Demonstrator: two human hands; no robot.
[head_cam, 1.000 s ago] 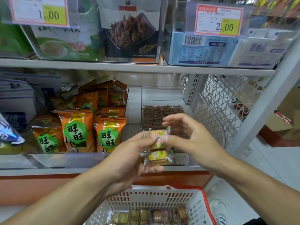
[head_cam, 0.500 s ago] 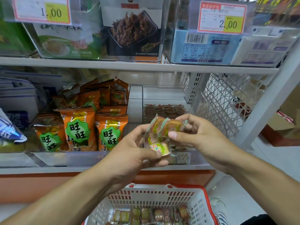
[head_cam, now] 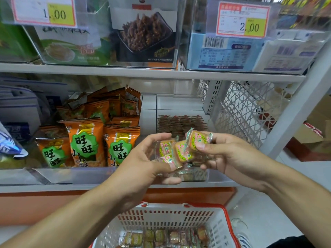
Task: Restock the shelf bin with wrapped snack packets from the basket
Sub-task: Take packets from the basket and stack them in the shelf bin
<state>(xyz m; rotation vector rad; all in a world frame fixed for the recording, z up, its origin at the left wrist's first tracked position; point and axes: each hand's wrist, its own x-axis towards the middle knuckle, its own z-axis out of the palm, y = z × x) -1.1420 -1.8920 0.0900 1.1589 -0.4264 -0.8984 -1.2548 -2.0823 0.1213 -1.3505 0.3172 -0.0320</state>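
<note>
Both hands are raised in front of the middle shelf, above the white plastic shopping basket with the red rim (head_cam: 226, 217), in which a layer of wrapped packets lies along the bottom. The left hand (head_cam: 143, 163) cups a small cluster of clear-wrapped square snack packets with pink and green printed labels (head_cam: 172, 154), its grip curled round them with the thumb pressing from below and the fingers arched over the top. The right hand (head_cam: 231, 154) pinches a single clear-wrapped packet with a yellow and green label (head_cam: 198, 141) between thumb and fingers. A second ago both hands were pressed together on one stack; half a second ago the right hand had begun to peel the top packet away; now that packet is lifted up and to the right, tilted, touching the rest only at an edge if at all. That suggests one packet has been singled out and is ready to go into the clear plastic shelf bin (head_cam: 189, 104) just behind the hands, where rows of dark brown packets fill the back and the near part looks partly open. The bin of orange rice-cracker bags with green badges (head_cam: 118, 145) stands just to the left and is not involved. The restocking seems early, judging by how many packets the basket holds.
</note>
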